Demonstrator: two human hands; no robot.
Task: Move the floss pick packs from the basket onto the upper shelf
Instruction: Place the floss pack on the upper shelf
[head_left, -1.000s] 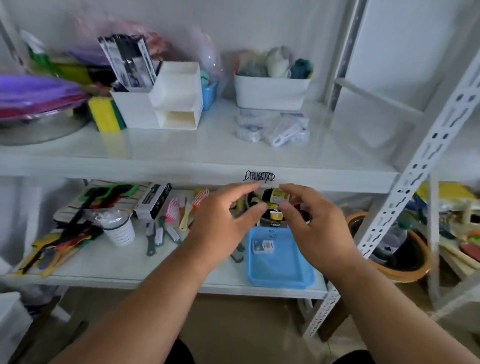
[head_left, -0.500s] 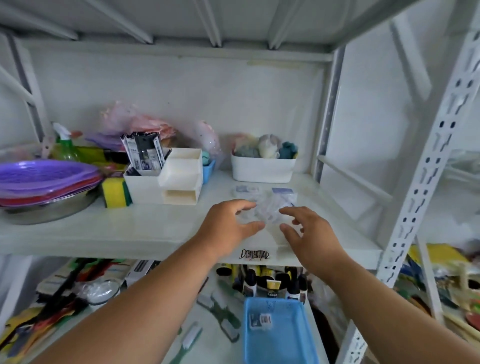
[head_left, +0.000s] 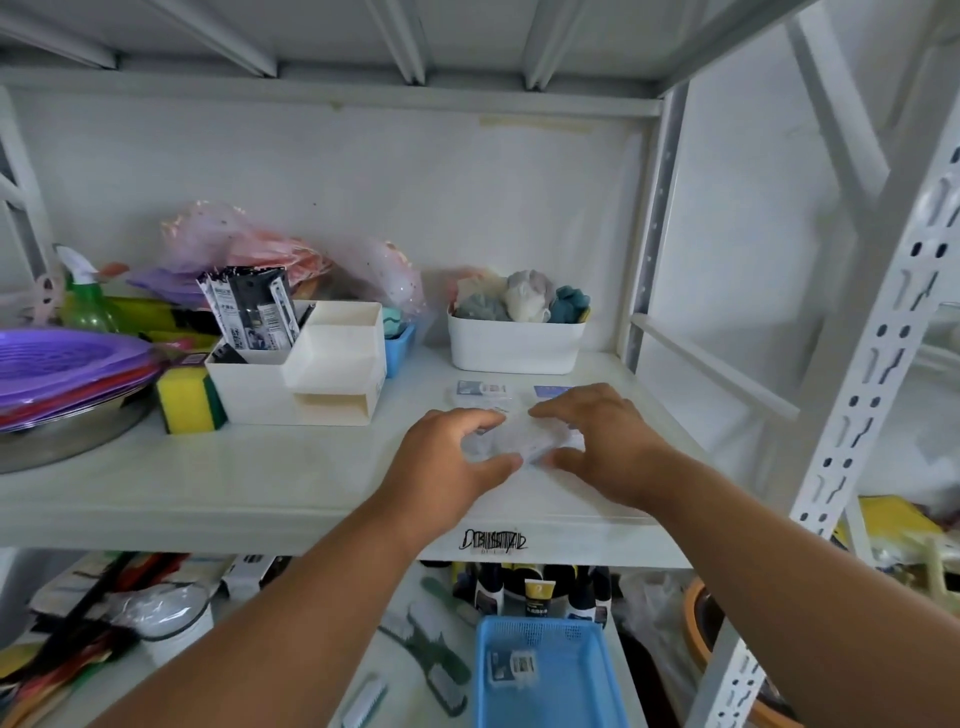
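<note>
Both my hands rest on the upper shelf (head_left: 270, 488) around a clear floss pick pack (head_left: 511, 441). My left hand (head_left: 452, 462) cups its left side and my right hand (head_left: 597, 441) cups its right side, fingers touching the pack. More clear floss pick packs (head_left: 480, 392) lie on the shelf just behind my hands. Below, on the lower shelf, the blue basket (head_left: 587, 691) holds one more pack (head_left: 511, 667).
A white organiser (head_left: 311, 374) with dark packets stands left of my hands, a yellow-green sponge (head_left: 187, 400) beside it. A white tub (head_left: 514, 340) of puffs sits behind. Purple plates (head_left: 67, 364) fill the far left. A white upright (head_left: 878, 374) rises at right.
My hands rose from above the basket on the lower shelf to the upper shelf, then moved further in and settled down onto the shelf with the pack between them.
</note>
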